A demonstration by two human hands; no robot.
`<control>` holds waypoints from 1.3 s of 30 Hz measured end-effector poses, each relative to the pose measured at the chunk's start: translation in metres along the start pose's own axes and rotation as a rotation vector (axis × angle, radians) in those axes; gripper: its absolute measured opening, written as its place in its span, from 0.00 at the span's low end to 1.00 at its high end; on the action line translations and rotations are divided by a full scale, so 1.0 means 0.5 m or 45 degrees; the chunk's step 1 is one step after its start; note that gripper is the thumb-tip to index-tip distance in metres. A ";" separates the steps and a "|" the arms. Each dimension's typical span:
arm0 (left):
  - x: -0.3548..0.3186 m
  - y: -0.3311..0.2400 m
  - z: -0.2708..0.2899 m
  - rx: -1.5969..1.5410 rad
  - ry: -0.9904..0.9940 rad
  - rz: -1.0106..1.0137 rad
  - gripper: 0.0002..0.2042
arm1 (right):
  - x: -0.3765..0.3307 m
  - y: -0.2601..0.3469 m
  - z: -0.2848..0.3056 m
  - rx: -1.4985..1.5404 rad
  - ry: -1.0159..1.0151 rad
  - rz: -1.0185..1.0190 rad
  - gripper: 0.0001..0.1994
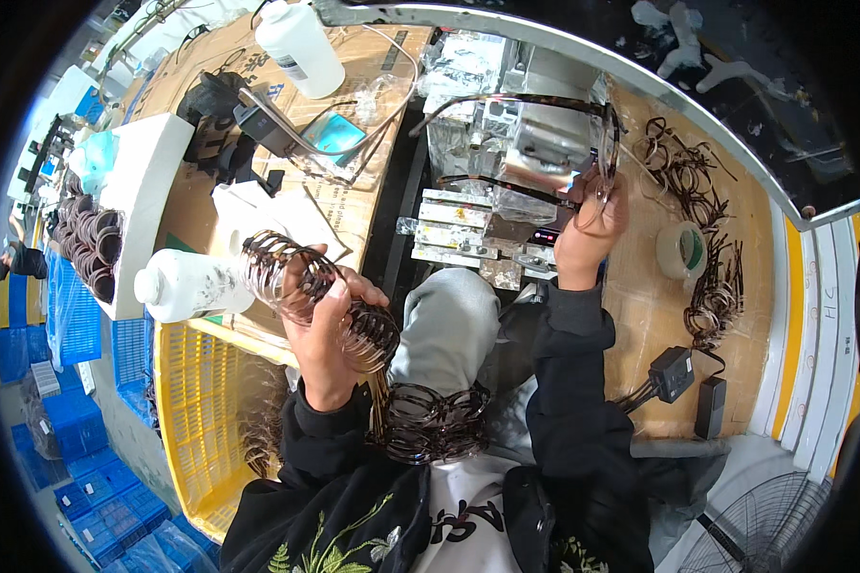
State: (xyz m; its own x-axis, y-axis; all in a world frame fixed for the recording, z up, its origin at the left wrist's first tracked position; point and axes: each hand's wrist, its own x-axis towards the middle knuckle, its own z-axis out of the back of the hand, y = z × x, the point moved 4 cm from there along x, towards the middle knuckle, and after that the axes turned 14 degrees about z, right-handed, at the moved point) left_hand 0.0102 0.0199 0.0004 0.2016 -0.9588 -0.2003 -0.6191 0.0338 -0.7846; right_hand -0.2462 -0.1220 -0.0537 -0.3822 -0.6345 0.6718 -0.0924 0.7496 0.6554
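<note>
A stack of brown tortoiseshell eyeglass frames [371,336] is gripped in my left hand [325,334], its fingers curled round the nested rims. Raised on the right, my right hand [592,229] pinches a single pair of glasses [610,143] by its front. The two temples of that pair stretch out leftward, above a metal fixture [454,229] with pale, stained blocks. More nested eyeglass frames [435,420] rest on my lap against my body. Parts of the held stack are hidden behind my left fingers.
White plastic bottles [301,53] [191,285] stand on the cardboard-covered bench at left, above a yellow basket [201,411]. On the right-hand cardboard lie loose eyeglass frames [683,181], a tape roll [680,250] and a black adapter [672,372]. A fan [764,525] is at lower right.
</note>
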 end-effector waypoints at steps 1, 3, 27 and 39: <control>0.002 0.003 -0.003 -0.006 0.005 0.046 0.19 | -0.001 -0.002 0.001 0.036 -0.005 0.009 0.09; 0.005 0.011 -0.009 -0.097 -0.009 0.173 0.15 | 0.000 -0.008 0.005 0.031 -0.070 -0.007 0.09; -0.008 0.003 -0.086 0.105 0.394 0.046 0.33 | -0.140 0.294 -0.055 -0.498 0.969 -0.123 0.14; 0.020 -0.025 -0.012 -0.125 0.210 -0.023 0.26 | -0.150 0.304 0.071 -0.614 0.896 -0.260 0.02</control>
State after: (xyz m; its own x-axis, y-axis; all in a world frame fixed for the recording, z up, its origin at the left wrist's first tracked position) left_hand 0.0155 0.0082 0.0118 0.0915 -0.9925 -0.0813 -0.6893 -0.0042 -0.7245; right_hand -0.2641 0.0462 -0.0168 0.2698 -0.8358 0.4781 0.3627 0.5482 0.7536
